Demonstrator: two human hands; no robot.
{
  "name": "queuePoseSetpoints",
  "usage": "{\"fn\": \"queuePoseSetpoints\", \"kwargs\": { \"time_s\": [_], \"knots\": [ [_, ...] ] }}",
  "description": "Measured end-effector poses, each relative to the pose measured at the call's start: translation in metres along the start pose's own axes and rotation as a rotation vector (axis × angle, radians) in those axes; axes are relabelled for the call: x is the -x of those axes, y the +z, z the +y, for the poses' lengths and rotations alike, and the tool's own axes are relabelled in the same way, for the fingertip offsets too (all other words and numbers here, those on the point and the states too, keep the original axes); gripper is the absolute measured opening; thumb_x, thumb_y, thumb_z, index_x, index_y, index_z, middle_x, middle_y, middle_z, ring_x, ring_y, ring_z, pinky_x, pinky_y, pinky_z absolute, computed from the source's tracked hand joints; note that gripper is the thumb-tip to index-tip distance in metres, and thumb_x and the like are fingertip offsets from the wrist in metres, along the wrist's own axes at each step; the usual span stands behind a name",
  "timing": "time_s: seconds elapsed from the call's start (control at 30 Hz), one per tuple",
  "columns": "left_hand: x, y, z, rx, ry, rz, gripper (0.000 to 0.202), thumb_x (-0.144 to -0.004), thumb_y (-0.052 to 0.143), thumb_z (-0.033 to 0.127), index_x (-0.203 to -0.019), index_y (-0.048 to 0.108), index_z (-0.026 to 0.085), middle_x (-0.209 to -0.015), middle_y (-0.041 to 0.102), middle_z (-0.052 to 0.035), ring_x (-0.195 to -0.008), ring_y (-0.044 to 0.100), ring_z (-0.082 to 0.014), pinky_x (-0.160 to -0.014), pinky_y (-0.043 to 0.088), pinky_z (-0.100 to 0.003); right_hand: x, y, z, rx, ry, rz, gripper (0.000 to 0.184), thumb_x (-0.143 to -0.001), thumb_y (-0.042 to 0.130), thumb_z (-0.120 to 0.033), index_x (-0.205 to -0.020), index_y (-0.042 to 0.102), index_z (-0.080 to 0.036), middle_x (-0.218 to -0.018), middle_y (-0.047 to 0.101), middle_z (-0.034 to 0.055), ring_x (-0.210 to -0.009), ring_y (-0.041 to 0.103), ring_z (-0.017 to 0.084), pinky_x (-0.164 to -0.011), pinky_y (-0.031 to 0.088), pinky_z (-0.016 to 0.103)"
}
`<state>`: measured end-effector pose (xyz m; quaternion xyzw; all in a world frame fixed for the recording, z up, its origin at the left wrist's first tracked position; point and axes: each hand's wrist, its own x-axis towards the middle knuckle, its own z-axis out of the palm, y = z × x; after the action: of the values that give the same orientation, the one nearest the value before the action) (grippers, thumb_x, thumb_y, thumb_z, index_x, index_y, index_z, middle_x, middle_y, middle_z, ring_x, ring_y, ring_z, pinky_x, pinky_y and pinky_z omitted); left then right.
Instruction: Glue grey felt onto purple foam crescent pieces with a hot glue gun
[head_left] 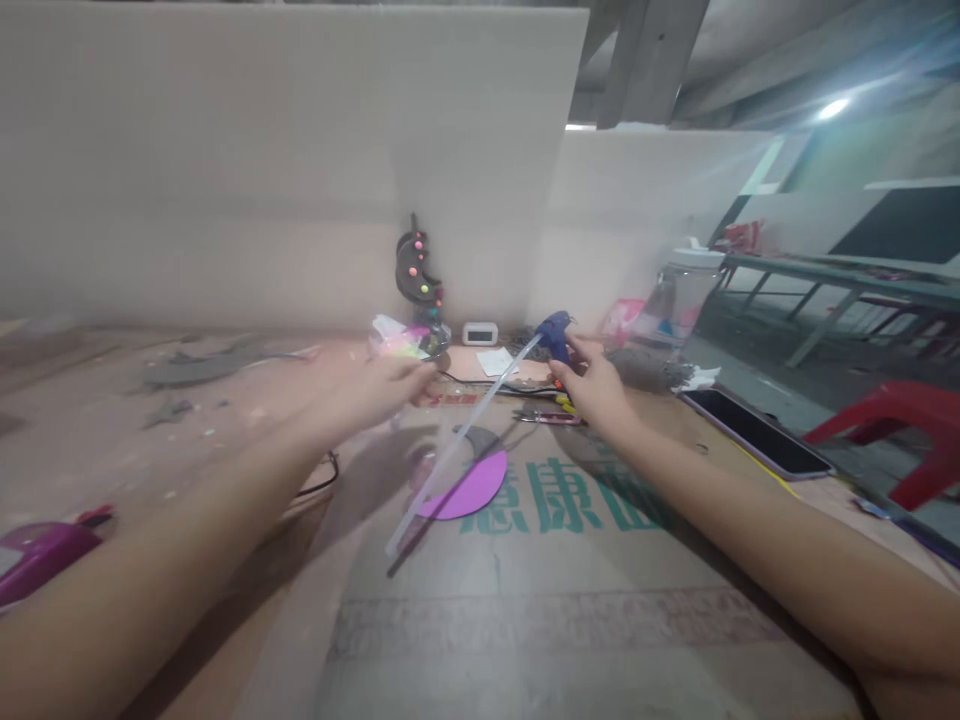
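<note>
In my right hand [596, 385] is the handle of a blue hot glue gun [555, 332]. A long translucent glue stick [465, 440] runs from the gun's back end, slanting down toward me. My left hand [401, 385] hovers over the table's middle, slightly blurred, fingers loosely bent and apart, with nothing visible in it. Just behind it are a crumpled white and pink wrapper [397, 335] and a dark crescent-shaped ornament [416, 270] dotted with coloured beads, standing upright. Beneath the glue stick lie a purple foam disc [469, 488] and a grey crescent piece [478, 440].
Pliers [547, 416] and a black cord [502, 387] lie near the right hand. A small white clock [480, 333] stands by the back wall. On the right are a phone [757, 432] and a clear bottle [679, 300]. Grey cut pieces [202, 368] and a magenta tool [49, 555] lie left.
</note>
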<state>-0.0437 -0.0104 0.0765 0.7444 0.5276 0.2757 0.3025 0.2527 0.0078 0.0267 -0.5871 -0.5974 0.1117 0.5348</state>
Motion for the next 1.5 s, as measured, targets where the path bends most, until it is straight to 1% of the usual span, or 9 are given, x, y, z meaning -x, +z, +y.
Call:
{"fn": "queuePoseSetpoints", "kwargs": {
  "time_s": [0.1,0.17,0.23,0.33,0.63,0.7,0.87,1.17,1.5],
  "knots": [
    [0.012,0.037,0.019,0.413,-0.05,-0.266,0.052,-0.087,0.046,0.057,-0.111,0.063,0.013,-0.093,0.072,-0.0111,-0.079,0.066,-0.0201,-0.073,0.047,-0.032,0.005,0.002,0.001,0.053,-0.064,-0.01,0.059,-0.079,0.061,-0.03,-0.135,0.055,-0.014,-0.116,0.066,0.0138,-0.102,0.063,0.026,-0.096,0.047,0.045],
    [0.019,0.054,0.026,0.56,-0.091,-0.303,0.043,-0.089,0.05,0.048,-0.111,0.061,0.013,-0.077,0.069,-0.0062,-0.067,0.063,-0.0156,-0.066,0.045,-0.028,0.01,0.005,0.0,0.064,-0.123,-0.028,0.06,-0.08,0.06,-0.031,-0.137,0.053,-0.013,-0.124,0.063,0.0149,-0.11,0.059,0.026,-0.1,0.043,0.044],
    [0.023,0.061,0.029,0.665,-0.111,-0.303,0.032,-0.089,0.053,0.04,-0.095,0.065,0.011,-0.054,0.053,0.0028,-0.05,0.049,-0.0095,-0.056,0.04,-0.024,0.015,0.007,-0.001,0.074,-0.18,-0.035,0.06,-0.082,0.058,-0.032,-0.139,0.051,-0.013,-0.128,0.059,0.0153,-0.114,0.056,0.027,-0.102,0.042,0.043],
    [0.027,0.062,0.028,0.736,-0.119,-0.31,0.03,-0.09,0.05,0.035,-0.081,0.065,0.011,-0.044,0.037,0.0072,-0.041,0.033,-0.006,-0.047,0.034,-0.021,0.022,0.009,-0.002,0.097,-0.252,-0.028,0.057,-0.086,0.055,-0.033,-0.14,0.049,-0.017,-0.127,0.057,0.0143,-0.115,0.054,0.027,-0.102,0.04,0.045],
    [0.032,0.063,0.031,0.712,-0.165,-0.28,0.027,-0.088,0.052,0.036,-0.077,0.066,0.015,-0.039,0.039,0.0068,-0.035,0.034,-0.0071,-0.041,0.031,-0.02,0.029,0.007,-0.002,0.141,-0.379,-0.01,0.054,-0.09,0.05,-0.031,-0.141,0.046,-0.017,-0.113,0.056,0.0126,-0.109,0.053,0.026,-0.099,0.042,0.045],
    [0.032,0.063,0.032,0.666,-0.129,-0.274,0.026,-0.086,0.054,0.035,-0.078,0.066,0.014,-0.04,0.043,0.0058,-0.037,0.038,-0.0076,-0.043,0.033,-0.021,0.03,0.007,-0.004,0.138,-0.384,-0.001,0.053,-0.09,0.05,-0.031,-0.142,0.046,-0.017,-0.113,0.056,0.0126,-0.11,0.053,0.026,-0.101,0.04,0.045],
    [0.034,0.061,0.038,0.701,-0.124,-0.43,0.023,-0.079,0.066,0.032,-0.086,0.066,0.01,-0.058,0.063,-0.002,-0.051,0.055,-0.0104,-0.051,0.037,-0.022,0.037,0.006,-0.011,0.152,-0.449,-0.033,0.052,-0.091,0.049,-0.03,-0.142,0.045,-0.02,-0.104,0.054,0.0103,-0.102,0.054,0.025,-0.096,0.044,0.043],
    [0.039,0.07,0.037,0.886,-0.101,-0.353,0.031,-0.083,0.063,0.044,-0.088,0.062,0.013,-0.054,0.063,-0.0022,-0.049,0.057,-0.0131,-0.054,0.041,-0.025,0.046,0.004,-0.017,0.15,-0.591,0.0,0.055,-0.093,0.047,-0.027,-0.147,0.038,-0.024,-0.101,0.051,0.0084,-0.096,0.052,0.023,-0.091,0.046,0.042],
    [0.045,0.076,0.034,0.882,-0.013,-0.368,0.035,-0.077,0.071,0.046,-0.077,0.057,0.014,-0.074,0.071,-0.0074,-0.059,0.062,-0.0129,-0.06,0.045,-0.025,0.051,-0.003,-0.025,0.137,-0.687,0.051,0.06,-0.094,0.047,-0.024,-0.15,0.03,-0.029,-0.1,0.051,0.0073,-0.091,0.053,0.022,-0.087,0.048,0.04]
  ]
}}
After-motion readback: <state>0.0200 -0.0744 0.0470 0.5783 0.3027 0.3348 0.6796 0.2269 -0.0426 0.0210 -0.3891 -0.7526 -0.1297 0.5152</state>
